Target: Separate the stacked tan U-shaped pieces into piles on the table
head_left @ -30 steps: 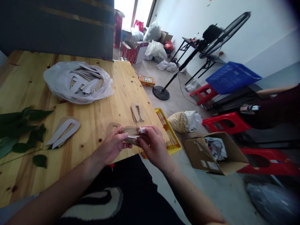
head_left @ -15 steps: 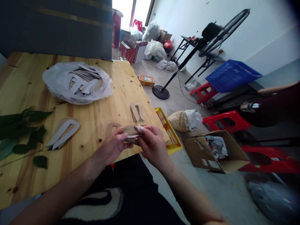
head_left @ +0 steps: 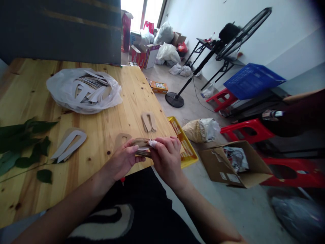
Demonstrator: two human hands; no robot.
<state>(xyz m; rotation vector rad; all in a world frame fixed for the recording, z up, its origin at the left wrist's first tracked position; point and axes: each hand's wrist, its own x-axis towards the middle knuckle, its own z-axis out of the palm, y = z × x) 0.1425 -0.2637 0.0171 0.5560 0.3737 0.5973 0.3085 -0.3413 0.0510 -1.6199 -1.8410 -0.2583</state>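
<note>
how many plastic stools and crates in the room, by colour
red plastic stools: 3
blue plastic crate: 1
yellow plastic crate: 1
total: 5

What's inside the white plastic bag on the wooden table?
A pile of U-shaped cardboard cutouts lies in the white plastic bag, some with white faces, others brown. The lower part of the pile and the bottom of the bag are hidden by the top pieces and the plastic folds.
</note>
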